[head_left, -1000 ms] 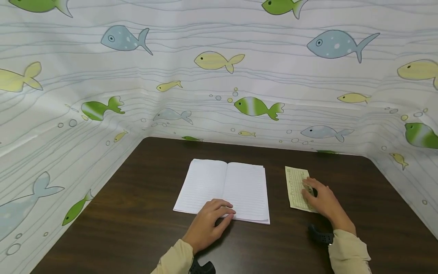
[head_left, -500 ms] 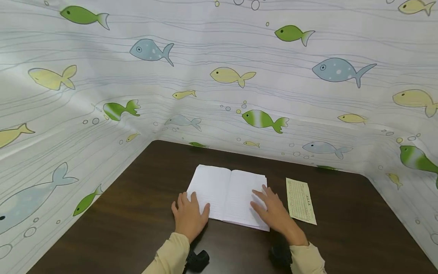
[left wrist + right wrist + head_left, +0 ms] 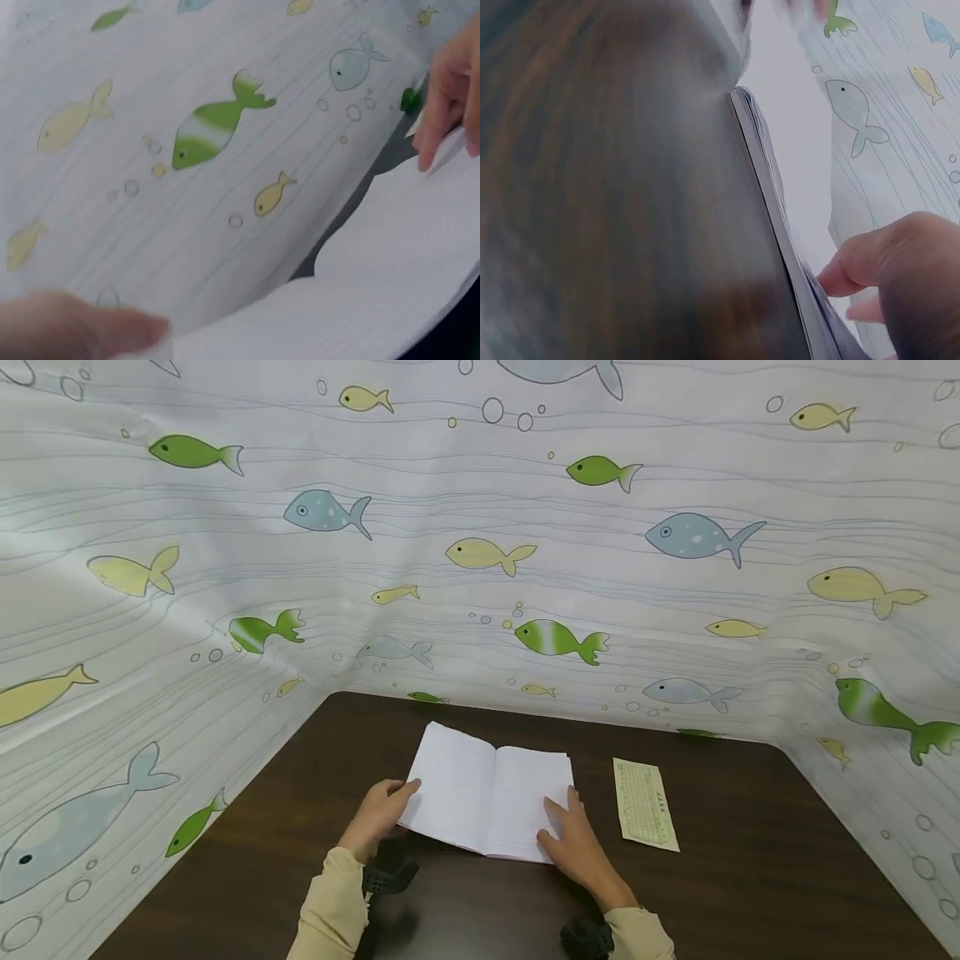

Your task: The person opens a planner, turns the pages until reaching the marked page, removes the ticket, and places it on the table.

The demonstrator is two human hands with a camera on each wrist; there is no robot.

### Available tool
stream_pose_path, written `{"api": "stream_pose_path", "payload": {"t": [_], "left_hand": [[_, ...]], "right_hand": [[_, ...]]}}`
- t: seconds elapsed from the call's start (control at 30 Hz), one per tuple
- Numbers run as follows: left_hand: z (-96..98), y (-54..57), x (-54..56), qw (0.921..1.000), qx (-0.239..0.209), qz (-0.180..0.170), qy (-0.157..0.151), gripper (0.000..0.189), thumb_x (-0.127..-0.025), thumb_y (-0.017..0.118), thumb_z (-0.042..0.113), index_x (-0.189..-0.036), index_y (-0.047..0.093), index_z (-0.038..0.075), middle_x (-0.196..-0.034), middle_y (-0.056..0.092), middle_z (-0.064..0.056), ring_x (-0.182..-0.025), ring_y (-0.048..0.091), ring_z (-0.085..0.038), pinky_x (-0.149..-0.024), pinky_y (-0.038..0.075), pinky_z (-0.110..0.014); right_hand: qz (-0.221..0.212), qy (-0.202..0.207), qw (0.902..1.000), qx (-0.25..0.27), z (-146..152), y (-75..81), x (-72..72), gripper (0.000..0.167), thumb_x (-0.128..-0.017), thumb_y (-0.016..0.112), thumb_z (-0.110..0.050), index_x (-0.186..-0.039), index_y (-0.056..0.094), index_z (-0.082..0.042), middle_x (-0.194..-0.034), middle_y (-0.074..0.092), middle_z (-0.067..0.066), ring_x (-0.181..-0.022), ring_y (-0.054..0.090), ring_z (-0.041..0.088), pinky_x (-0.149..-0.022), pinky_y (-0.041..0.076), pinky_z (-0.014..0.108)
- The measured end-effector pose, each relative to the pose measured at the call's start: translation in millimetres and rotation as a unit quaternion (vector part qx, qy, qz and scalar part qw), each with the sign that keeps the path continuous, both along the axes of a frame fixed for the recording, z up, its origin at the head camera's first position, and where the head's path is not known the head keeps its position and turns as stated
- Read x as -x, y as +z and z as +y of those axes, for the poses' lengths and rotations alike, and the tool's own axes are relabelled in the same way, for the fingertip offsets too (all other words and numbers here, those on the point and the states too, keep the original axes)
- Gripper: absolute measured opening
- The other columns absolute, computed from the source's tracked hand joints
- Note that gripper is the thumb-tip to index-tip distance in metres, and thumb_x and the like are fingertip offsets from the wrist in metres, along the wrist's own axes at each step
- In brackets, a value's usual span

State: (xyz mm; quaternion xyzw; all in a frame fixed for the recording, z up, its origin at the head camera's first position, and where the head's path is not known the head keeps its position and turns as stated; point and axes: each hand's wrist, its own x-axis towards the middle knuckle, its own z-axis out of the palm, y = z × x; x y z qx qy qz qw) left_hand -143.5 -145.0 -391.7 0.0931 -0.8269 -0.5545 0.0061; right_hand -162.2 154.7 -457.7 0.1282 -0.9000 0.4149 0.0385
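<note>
An open lined notebook is in the middle of the dark table, its left half raised and bent in the head view. The left hand grips its left edge, thumb over the page and the other fingers hidden underneath. On the right page lies the right hand, its fingers spread, fingertips touching the paper near the right edge. The right wrist view shows that thumb close to the lower page edge. A pale yellow printed slip lies to the right, touched by neither hand.
The dark wooden table has rounded far corners. A white fish-print sheet stands around its back and sides. Black bands are worn on both wrists, below beige sleeves.
The right hand has left the yellow slip and moved left onto the notebook's right page. The left hand has shifted left, taken hold of the notebook's left edge and lifted that side.
</note>
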Motion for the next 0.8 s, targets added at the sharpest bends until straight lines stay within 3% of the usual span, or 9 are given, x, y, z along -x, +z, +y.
{"api": "stream_pose_path", "payload": {"t": [0.13, 0.23, 0.37, 0.47, 0.53, 0.6, 0.7, 0.73, 0.8], "left_hand": [[37.3, 2.0, -8.0, 0.9955, -0.003, 0.095, 0.003, 0.073, -0.105, 0.058, 0.041, -0.154, 0.033, -0.007, -0.153, 0.044, -0.030, -0.136, 0.050, -0.044, -0.108, 0.044, -0.059], [71.6, 2.5, -18.6, 0.9833, -0.038, 0.178, -0.010, 0.080, -0.106, 0.057, 0.043, -0.163, 0.016, 0.003, -0.164, 0.034, -0.022, -0.144, 0.043, -0.041, -0.112, 0.039, -0.060], [108.7, -6.4, -25.1, 0.9676, -0.061, 0.224, -0.100, 0.066, -0.112, 0.043, 0.039, -0.166, 0.017, 0.009, -0.166, 0.033, -0.015, -0.145, 0.043, -0.036, -0.113, 0.040, -0.059], [127.4, -23.4, -21.9, 0.9627, 0.028, 0.188, -0.193, 0.061, -0.114, 0.032, 0.041, -0.160, 0.034, 0.002, -0.163, 0.039, -0.016, -0.148, 0.039, -0.034, -0.119, 0.031, -0.060], [132.8, -36.2, -18.3, 0.9449, 0.136, 0.154, -0.255, 0.059, -0.114, 0.032, 0.040, -0.156, 0.043, 0.001, -0.162, 0.040, -0.016, -0.150, 0.036, -0.034, -0.120, 0.025, -0.062], [134.2, -46.3, -14.1, 0.9121, 0.241, 0.139, -0.301, 0.055, -0.113, 0.035, 0.037, -0.155, 0.045, 0.002, -0.163, 0.039, -0.017, -0.152, 0.033, -0.033, -0.121, 0.022, -0.063], [132.8, -53.0, -6.1, 0.8660, 0.333, 0.156, -0.339, 0.052, -0.112, 0.042, 0.030, -0.156, 0.044, 0.003, -0.164, 0.036, -0.017, -0.153, 0.032, -0.034, -0.121, 0.024, -0.062], [133.1, -53.4, -2.7, 0.8573, 0.346, 0.165, -0.343, 0.053, -0.112, 0.043, 0.030, -0.157, 0.041, 0.002, -0.165, 0.035, -0.018, -0.153, 0.031, -0.034, -0.121, 0.025, -0.061], [134.8, -53.1, 3.3, 0.8534, 0.351, 0.172, -0.345, 0.056, -0.112, 0.042, 0.031, -0.158, 0.038, -0.001, -0.165, 0.033, -0.020, -0.154, 0.028, -0.034, -0.122, 0.024, -0.058]], "right_hand": [[-0.017, -0.027, 0.9986, 0.041, 3.0, -2.6, 0.0, 0.059, -0.098, 0.064, -0.020, -0.148, 0.050, 0.007, -0.163, 0.017, 0.038, -0.150, 0.018, 0.056, -0.118, 0.021, 0.071], [-0.043, -0.041, 0.9940, 0.092, 4.0, -0.8, 3.9, 0.067, -0.107, 0.053, -0.041, -0.155, 0.040, 0.003, -0.164, 0.022, 0.034, -0.151, 0.022, 0.052, -0.119, 0.020, 0.068], [-0.082, -0.032, 0.9771, 0.194, 8.6, 3.2, 8.6, 0.074, -0.112, 0.033, -0.051, -0.161, 0.025, 0.004, -0.166, 0.021, 0.029, -0.154, 0.020, 0.046, -0.123, 0.018, 0.061], [-0.084, -0.029, 0.9673, 0.238, 14.2, 9.3, 11.0, 0.072, -0.113, 0.026, -0.047, -0.162, 0.017, 0.007, -0.168, 0.015, 0.029, -0.154, 0.016, 0.047, -0.123, 0.021, 0.058], [-0.067, -0.042, 0.9732, 0.216, 17.0, 15.9, 12.2, 0.072, -0.113, 0.030, -0.047, -0.162, 0.019, 0.005, -0.168, 0.013, 0.029, -0.154, 0.015, 0.048, -0.122, 0.021, 0.061], [-0.037, -0.043, 0.9861, 0.156, 18.3, 24.9, 11.7, 0.069, -0.112, 0.037, -0.046, -0.161, 0.027, 0.002, -0.167, 0.017, 0.028, -0.153, 0.018, 0.049, -0.120, 0.021, 0.066], [-0.001, -0.016, 0.9990, 0.043, 18.2, 35.5, 9.2, 0.060, -0.111, 0.046, -0.040, -0.156, 0.043, -0.001, -0.166, 0.024, 0.028, -0.153, 0.020, 0.049, -0.118, 0.020, 0.070], [0.004, 0.007, 0.9999, 0.010, 18.0, 37.2, 7.7, 0.057, -0.111, 0.045, -0.037, -0.155, 0.045, 0.000, -0.165, 0.025, 0.028, -0.153, 0.021, 0.049, -0.118, 0.020, 0.070], [0.007, 0.048, 0.9968, -0.063, 17.8, 36.8, 3.8, 0.052, -0.112, 0.043, -0.029, -0.151, 0.049, 0.004, -0.162, 0.030, 0.031, -0.151, 0.023, 0.050, -0.117, 0.022, 0.071]]}}
